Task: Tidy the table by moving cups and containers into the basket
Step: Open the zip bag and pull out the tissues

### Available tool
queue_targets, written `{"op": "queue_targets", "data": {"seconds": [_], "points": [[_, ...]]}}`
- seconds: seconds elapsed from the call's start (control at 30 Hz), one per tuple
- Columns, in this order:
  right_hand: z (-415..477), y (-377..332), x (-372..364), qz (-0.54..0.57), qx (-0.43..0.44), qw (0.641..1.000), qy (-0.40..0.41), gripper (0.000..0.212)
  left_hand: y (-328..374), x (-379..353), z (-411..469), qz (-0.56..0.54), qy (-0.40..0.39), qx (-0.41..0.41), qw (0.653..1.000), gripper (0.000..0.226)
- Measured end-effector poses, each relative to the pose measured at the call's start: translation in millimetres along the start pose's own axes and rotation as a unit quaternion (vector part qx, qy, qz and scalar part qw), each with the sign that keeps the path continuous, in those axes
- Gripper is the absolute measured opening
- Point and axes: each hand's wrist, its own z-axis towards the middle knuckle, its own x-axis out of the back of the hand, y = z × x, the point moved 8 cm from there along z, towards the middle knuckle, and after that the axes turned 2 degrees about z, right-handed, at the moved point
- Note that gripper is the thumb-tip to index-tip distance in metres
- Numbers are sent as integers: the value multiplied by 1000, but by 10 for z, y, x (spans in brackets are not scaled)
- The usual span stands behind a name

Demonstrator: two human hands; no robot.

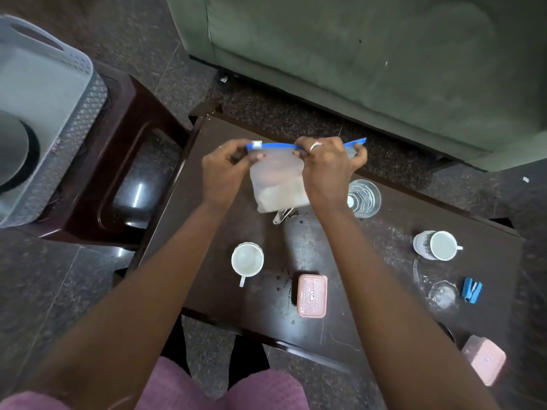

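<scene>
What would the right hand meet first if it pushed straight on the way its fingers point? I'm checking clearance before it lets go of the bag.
The right hand points away over the table's far edge; beyond the zip bag it pinches, likely the green sofa, though depth is unclear.

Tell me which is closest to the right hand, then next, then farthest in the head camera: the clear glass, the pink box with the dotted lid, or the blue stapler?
From the right hand, which is holding the zip bag:
1. Clear glass, just to its right on the table.
2. Pink box, nearer the person, by the front edge.
3. Blue stapler, far out on the right end.
</scene>
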Motion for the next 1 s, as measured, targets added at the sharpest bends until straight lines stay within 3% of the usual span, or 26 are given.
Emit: {"op": "queue_targets", "data": {"seconds": [0.07,0.37,0.67,1.0], "points": [[49,56,28,25,-49,998,-6,17,-52,52,18,-88,28,38,995,18],[49,151,-99,0,-118,986,-116,21,117,-84,-1,-132,46,16,990,27],[68,-238,-269,158,-34,977,-142,27,34,-70,-3,-145,43,32,988,21],[124,-151,-362,126,-21,983,-129,13,-77,-126,18,-117,59,28,991,24]]}}
